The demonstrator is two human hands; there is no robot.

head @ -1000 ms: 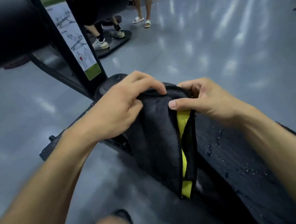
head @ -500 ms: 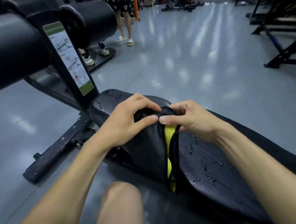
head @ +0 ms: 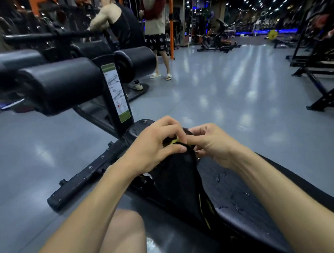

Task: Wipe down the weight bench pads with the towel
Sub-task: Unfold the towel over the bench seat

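Note:
A black towel [head: 178, 183] with a yellow stripe hangs over the left side of the black bench pad [head: 238, 198], which carries water droplets. My left hand [head: 155, 147] pinches the towel's top edge between thumb and fingers. My right hand [head: 212, 143] grips the same top edge just to the right, fingers touching the left hand's. The towel drapes down from both hands toward my knee [head: 122, 234]. The pad's far rounded end [head: 138, 128] shows beyond my hands.
Black foam roller pads [head: 64, 84] and an upright post with an instruction label [head: 116, 92] stand at the bench's far end. The bench's floor bar [head: 82, 177] runs left. Two people [head: 155, 28] stand behind. Gym machines [head: 319, 56] line the right; grey floor lies between.
The view has tilted up, showing more of the gym. Both hands have drawn closer together at the towel's top edge, bunching it; less yellow stripe shows.

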